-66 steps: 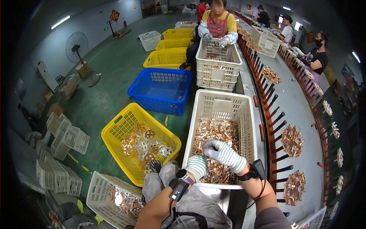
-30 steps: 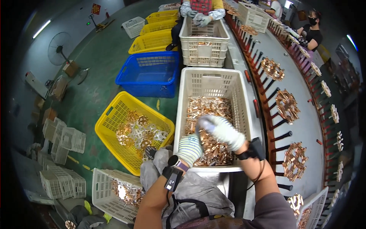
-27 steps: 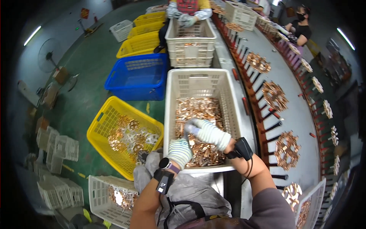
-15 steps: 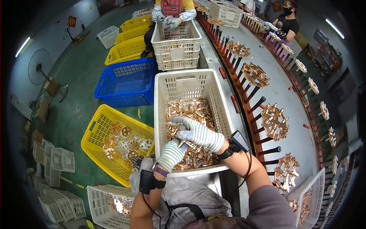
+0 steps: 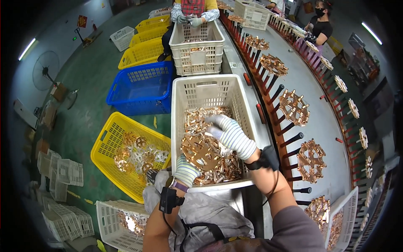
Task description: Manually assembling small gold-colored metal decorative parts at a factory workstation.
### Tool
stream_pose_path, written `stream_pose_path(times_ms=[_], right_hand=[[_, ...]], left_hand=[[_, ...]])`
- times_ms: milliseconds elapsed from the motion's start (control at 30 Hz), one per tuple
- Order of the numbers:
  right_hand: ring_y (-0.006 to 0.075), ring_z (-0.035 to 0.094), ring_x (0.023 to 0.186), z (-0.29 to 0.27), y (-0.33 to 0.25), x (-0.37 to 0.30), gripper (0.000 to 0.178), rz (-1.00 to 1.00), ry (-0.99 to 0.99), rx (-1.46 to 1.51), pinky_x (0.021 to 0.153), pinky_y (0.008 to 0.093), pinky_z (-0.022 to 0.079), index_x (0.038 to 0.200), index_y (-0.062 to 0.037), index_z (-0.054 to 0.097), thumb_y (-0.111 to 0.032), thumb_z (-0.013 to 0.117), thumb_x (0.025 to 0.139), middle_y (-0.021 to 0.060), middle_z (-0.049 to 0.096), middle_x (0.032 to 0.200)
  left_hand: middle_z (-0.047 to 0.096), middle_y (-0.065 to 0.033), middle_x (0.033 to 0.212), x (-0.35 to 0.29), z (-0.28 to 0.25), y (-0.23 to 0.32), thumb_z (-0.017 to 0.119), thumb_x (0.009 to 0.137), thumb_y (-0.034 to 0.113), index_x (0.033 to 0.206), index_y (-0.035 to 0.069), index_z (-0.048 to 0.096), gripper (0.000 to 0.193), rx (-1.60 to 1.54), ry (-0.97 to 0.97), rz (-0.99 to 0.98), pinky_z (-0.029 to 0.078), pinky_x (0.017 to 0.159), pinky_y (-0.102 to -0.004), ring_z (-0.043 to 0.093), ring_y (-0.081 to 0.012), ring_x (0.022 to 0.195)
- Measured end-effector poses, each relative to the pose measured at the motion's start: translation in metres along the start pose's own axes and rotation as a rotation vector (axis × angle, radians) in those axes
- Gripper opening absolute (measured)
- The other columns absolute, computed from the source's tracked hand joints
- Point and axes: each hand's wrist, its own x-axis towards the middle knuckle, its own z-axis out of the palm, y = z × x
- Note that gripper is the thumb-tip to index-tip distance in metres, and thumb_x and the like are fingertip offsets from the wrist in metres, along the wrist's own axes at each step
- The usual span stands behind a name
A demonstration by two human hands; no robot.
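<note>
My left hand (image 5: 186, 171), in a striped knit glove, grips the edge of a round copper-coloured disc (image 5: 200, 153) with small metal pieces around its rim. The disc is tilted over a white plastic crate (image 5: 210, 81). Its flat face hides part of the heap of small copper-coloured metal parts (image 5: 205, 113) in the crate. Up and to the right of the disc, my right hand (image 5: 233, 137) hovers over the heap with its gloved fingers apart. Nothing shows between those fingers.
A conveyor line (image 5: 273, 109) on the right carries similar discs (image 5: 311, 161) on dark posts. To the left stand a yellow basket (image 5: 100, 155) with finished-looking discs and a blue basket (image 5: 140, 107). Across from me a co-worker's gloved hands (image 5: 189, 20) work above stacked white crates (image 5: 197, 56).
My right hand has come away from my left, moving right. The disc in my left hand has turned its face into view. Discs along the conveyor stand in different places.
</note>
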Motion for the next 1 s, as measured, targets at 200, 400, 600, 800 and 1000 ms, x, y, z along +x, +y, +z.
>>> stream_pose_path(times_ms=[200,400,600,800,1000], right_hand=[[0.0337,0.060,0.102,0.038,-0.033,-0.010,0.042,-0.059,-0.272,-0.045,0.089,0.0383,0.047,0.119,-0.0014,0.055,-0.035,0.055,0.093,0.0170,0.062,0.105],[0.0288,0.063,0.096,0.059,-0.063,-0.013,0.038,-0.132,-0.312,0.094,0.088,0.0365,0.049,0.110,-0.0011,0.058,-0.032,0.063,0.090,0.0170,0.064,0.099],[0.0115,0.055,0.079,0.053,-0.048,-0.026,0.018,0.020,-0.265,0.489,0.074,0.0275,0.046,0.089,-0.0034,0.061,-0.021,0.067,0.087,0.0023,0.059,0.086],[0.0045,0.047,0.057,0.056,-0.057,-0.024,0.022,0.278,-0.312,0.849,0.051,0.0185,0.038,0.099,-0.0042,0.062,-0.022,0.068,0.088,-0.0008,0.059,0.076],[0.0051,0.048,0.056,0.023,-0.050,-0.009,0.040,0.348,-0.540,0.624,0.049,0.0190,0.037,0.112,-0.0003,0.064,-0.028,0.070,0.085,0.0002,0.056,0.070]], left_hand=[[0.045,-0.0106,0.138,0.029,0.015,-0.004,0.037,0.096,0.042,0.137,0.011,0.041,0.051,-0.192,-0.037,-0.040,0.037,0.105,-0.0419,0.045,-0.0262,0.125],[0.042,-0.0072,0.145,0.020,0.025,-0.078,0.042,0.093,0.049,0.142,0.013,0.039,0.061,-0.604,0.087,0.084,0.034,0.111,-0.0426,0.042,-0.0246,0.131],[0.071,-0.0091,0.090,-0.031,-0.024,0.064,0.066,0.074,0.025,0.091,0.015,0.070,0.020,0.456,0.333,0.167,0.054,0.077,-0.0378,0.067,-0.0287,0.087],[0.069,-0.0118,0.077,-0.006,0.002,-0.013,0.065,0.070,0.019,0.081,0.010,0.069,0.016,0.360,0.443,0.404,0.053,0.071,-0.0414,0.067,-0.0294,0.078],[0.068,-0.0122,0.073,-0.047,-0.029,-0.003,0.064,0.069,0.018,0.078,0.008,0.069,0.015,0.525,0.539,0.479,0.052,0.068,-0.0423,0.067,-0.0296,0.075]])
